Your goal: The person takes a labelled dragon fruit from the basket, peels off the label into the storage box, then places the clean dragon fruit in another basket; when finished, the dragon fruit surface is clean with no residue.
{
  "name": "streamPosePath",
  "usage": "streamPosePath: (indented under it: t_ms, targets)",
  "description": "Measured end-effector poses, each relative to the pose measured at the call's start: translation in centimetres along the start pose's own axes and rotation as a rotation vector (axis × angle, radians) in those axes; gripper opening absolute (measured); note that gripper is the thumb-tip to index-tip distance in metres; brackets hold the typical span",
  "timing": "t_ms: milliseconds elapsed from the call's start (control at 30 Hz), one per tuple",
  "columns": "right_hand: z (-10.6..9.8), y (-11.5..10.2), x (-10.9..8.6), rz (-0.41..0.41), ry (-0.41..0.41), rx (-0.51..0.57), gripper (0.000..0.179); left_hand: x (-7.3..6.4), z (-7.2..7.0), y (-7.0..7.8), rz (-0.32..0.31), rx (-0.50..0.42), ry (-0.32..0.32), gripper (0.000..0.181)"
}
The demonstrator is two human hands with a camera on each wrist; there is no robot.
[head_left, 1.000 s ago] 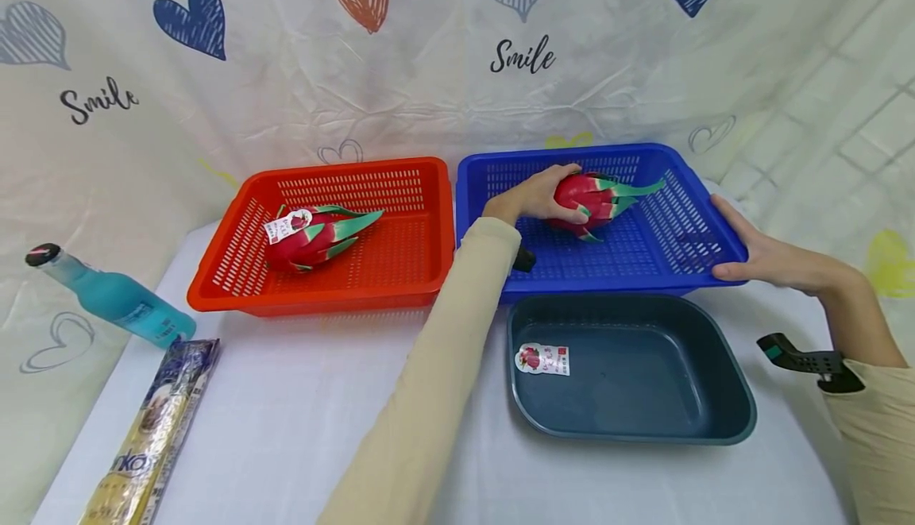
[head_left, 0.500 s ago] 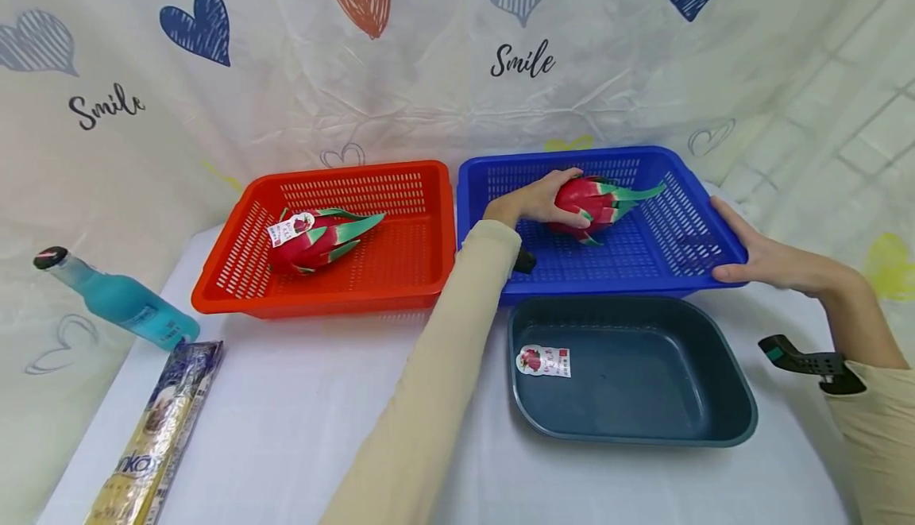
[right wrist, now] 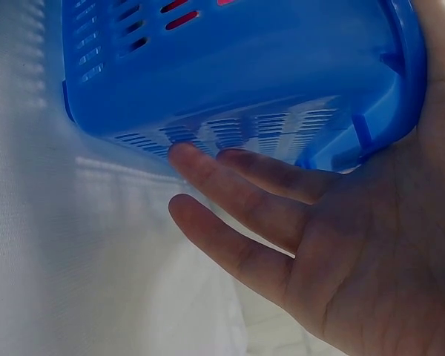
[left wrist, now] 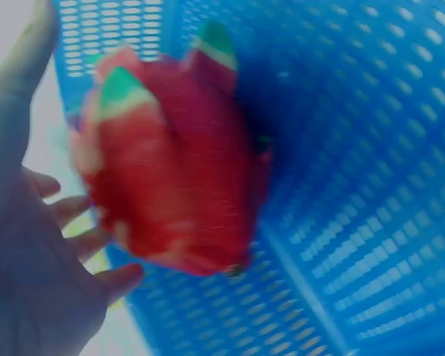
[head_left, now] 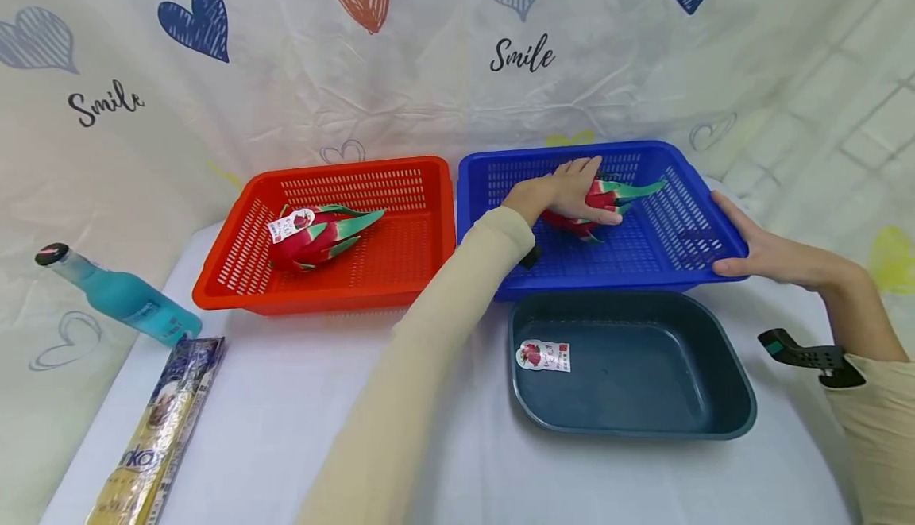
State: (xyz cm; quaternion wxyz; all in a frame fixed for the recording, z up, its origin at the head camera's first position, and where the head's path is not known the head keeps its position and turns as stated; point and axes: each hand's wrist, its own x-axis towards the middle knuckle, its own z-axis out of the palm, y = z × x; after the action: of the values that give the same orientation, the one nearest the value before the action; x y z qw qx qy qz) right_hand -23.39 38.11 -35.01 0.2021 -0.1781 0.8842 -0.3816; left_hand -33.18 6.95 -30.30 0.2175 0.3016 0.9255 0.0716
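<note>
In the head view, two hands are working at one blue perforated plastic basket [head_left: 665, 255]. The left hand [head_left: 565, 194] is reaching over a pink-red, green-tipped dragon fruit [head_left: 606, 198] inside it, fingers extending loosely, clutching nothing. The right hand [head_left: 775, 256] is bracing the basket's near right corner, forefinger stretching along the rim, thumb touching the front edge. Fruit number two, a red dragon fruit with green leaf tips [head_left: 303, 248], is lying in one red perforated plastic basket [head_left: 403, 247], wearing one white sticker [head_left: 289, 226]. A second, white printed label [head_left: 543, 356] is showing in one dark teal plastic tub [head_left: 622, 386]. At far left, one turquoise glass bottle [head_left: 136, 303] and one shiny gold-and-blue packet [head_left: 157, 430] are sitting together.

Over in the left wrist view, one fruit is blurring; the left hand's fingers are spreading beside it, contact unclear.

In the right wrist view, three fingers are reaching under the basket's outer side, fairly straight, not curling round it.
</note>
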Motion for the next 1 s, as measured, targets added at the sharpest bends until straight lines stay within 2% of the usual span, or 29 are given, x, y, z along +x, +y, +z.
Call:
streamPosePath:
  t_ms: [100,200,400,500,633,800,1000]
  targets:
    - [-0.1,-0.2,0.2,0.001,-0.002,0.000,0.100,-0.6,-1.0,0.4,0.016,0.006,0.036,0.106]
    - [-0.3,-0.3,0.3,0.002,0.000,0.003,0.099,-1.2,-1.8,0.6,0.016,-0.023,0.045,0.102]
    - [-0.2,-0.4,0.3,0.002,-0.003,0.009,0.099,-2.3,-2.4,0.5,0.001,-0.051,0.049,0.099]
    - [-0.2,-0.3,0.3,0.005,-0.006,-0.006,0.099,-3.0,-2.4,0.9,0.006,-0.102,0.075,0.099]
    - [-0.4,0.0,0.2,-0.004,-0.002,-0.038,0.099,-3.8,-2.7,2.3,0.056,-0.184,0.124,0.098]
    - [-0.5,0.2,0.3,-0.013,0.000,-0.036,0.098,-4.4,-3.1,3.8,0.083,-0.163,0.159,0.094]
    - [0.0,0.3,0.3,-0.024,-0.004,-0.017,0.098,-5.1,-2.5,4.0,0.070,-0.114,0.165,0.091]
